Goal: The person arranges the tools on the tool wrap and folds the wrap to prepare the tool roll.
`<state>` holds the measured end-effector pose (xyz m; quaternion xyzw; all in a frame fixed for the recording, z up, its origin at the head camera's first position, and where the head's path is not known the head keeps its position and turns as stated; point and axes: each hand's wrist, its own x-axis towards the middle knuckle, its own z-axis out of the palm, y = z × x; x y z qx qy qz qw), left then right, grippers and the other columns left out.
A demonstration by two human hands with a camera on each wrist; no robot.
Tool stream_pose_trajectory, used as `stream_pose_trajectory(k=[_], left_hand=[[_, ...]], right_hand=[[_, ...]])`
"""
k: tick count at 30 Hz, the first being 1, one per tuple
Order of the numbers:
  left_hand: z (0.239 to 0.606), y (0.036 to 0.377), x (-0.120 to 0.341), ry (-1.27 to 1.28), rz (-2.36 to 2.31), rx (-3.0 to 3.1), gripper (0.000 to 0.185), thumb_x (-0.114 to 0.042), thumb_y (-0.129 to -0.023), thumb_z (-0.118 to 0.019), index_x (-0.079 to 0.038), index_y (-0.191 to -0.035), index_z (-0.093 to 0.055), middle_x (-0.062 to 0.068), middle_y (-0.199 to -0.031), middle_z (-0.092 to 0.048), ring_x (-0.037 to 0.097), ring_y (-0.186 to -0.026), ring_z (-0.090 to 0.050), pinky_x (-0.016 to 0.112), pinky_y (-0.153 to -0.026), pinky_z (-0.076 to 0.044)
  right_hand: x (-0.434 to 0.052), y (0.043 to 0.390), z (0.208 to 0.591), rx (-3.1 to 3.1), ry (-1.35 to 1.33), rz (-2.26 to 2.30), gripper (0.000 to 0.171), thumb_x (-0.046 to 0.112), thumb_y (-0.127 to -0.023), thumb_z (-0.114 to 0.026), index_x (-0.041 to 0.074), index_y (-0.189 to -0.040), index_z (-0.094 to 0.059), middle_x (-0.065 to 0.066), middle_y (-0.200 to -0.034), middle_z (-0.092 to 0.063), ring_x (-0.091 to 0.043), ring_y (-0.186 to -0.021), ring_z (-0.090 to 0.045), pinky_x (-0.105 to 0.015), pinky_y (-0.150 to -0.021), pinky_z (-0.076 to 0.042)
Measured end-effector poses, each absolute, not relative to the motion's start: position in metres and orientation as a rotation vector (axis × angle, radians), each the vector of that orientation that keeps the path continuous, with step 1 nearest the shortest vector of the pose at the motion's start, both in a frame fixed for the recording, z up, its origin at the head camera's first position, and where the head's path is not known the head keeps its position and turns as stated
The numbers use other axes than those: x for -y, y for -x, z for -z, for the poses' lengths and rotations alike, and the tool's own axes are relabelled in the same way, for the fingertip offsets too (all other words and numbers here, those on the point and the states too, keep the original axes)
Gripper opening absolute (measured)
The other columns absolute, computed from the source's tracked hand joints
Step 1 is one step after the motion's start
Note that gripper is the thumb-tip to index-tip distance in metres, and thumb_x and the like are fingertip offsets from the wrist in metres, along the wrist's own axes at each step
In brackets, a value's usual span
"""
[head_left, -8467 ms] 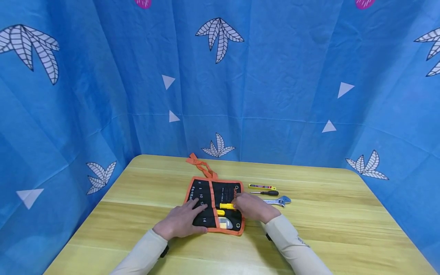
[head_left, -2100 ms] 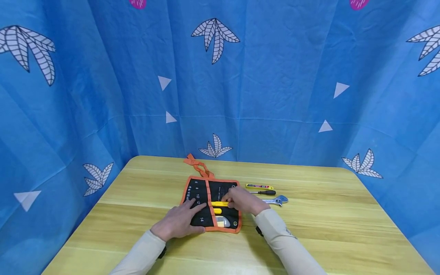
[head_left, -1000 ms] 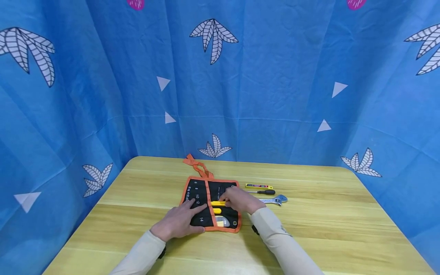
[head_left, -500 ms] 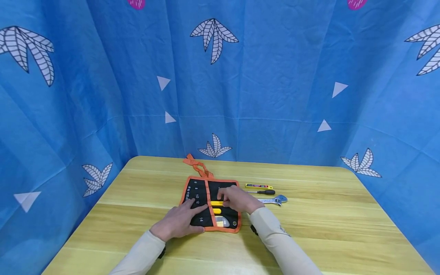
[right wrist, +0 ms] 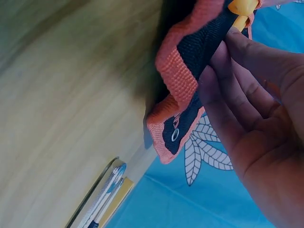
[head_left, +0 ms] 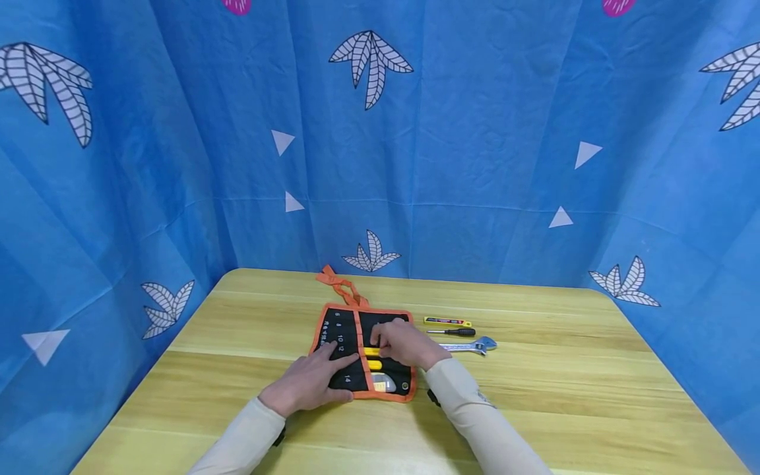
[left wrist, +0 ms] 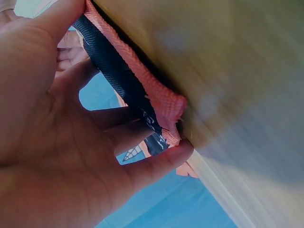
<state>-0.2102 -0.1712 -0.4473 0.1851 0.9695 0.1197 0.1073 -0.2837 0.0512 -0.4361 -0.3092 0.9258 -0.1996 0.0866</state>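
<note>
One blue curtain (head_left: 487, 132), printed with white leaves and triangles, is hanging behind a pale wooden table (head_left: 564, 369). Near the table's middle, a black tool pouch (head_left: 349, 333) with orange edging is lying unrolled, its orange ties trailing from the far side. A person's left hand (head_left: 309, 382) is resting on its numbered panel, fingers spread, clutching nothing. The right hand (head_left: 410, 343) is bending its fingers over the other half, its thumb meeting the upper yellow handle (head_left: 371, 352); whether it is pinching or only pushing, I cannot tell. To the right, an adjustable wrench (head_left: 472, 346), a yellow box (head_left: 447, 322) and a black-handled screwdriver (head_left: 460, 332) are lying. A grey-ended tool (head_left: 384, 383) and two yellow handles are poking from the pouch's pockets, the lower yellow handle (head_left: 375, 365) sitting between the others.
</note>
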Motion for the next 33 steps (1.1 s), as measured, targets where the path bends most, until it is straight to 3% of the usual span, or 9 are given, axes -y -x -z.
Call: stream_pose_trajectory(k=[19, 26, 33], left_hand=[[0.4491, 0.2098, 0.1720, -0.572, -0.352, -2.863, 0.073, -0.056, -0.089, -0.072, -0.031, -0.153, -0.049, 0.023, -0.161, -0.037, 0.042, -0.147, -0.039, 0.064, -0.108, -0.042], [0.4477, 0.2098, 0.1724, -0.577, -0.353, -2.862, 0.072, -0.055, -0.090, -0.072, -0.031, -0.154, -0.049, 0.023, -0.160, -0.037, 0.043, -0.146, -0.039, 0.065, -0.108, -0.041], [0.4484, 0.2095, 0.1722, -0.578, -0.345, -2.860, 0.073, -0.056, -0.089, -0.072, -0.032, -0.154, -0.048, 0.024, -0.160, -0.037, 0.043, -0.145, -0.040, 0.064, -0.109, -0.041]], right_hand=[[-0.0538, 0.2899, 0.4407, -2.712, 1.024, 0.592, 0.021, 0.006, -0.095, -0.071, 0.015, -0.113, -0.079, -0.001, -0.110, -0.075, -0.009, -0.085, -0.064, -0.028, -0.086, -0.059], [-0.0528, 0.2876, 0.4401, -2.716, 1.071, 0.552, 0.025, 0.003, -0.097, -0.068, 0.015, -0.116, -0.079, 0.000, -0.116, -0.076, -0.013, -0.103, -0.068, -0.034, -0.097, -0.057], [-0.0511, 0.2849, 0.4405, -2.740, 1.048, 0.517, 0.024, 0.009, -0.098, -0.069, 0.016, -0.118, -0.079, 0.001, -0.117, -0.076, -0.014, -0.108, -0.069, -0.036, -0.102, -0.054]])
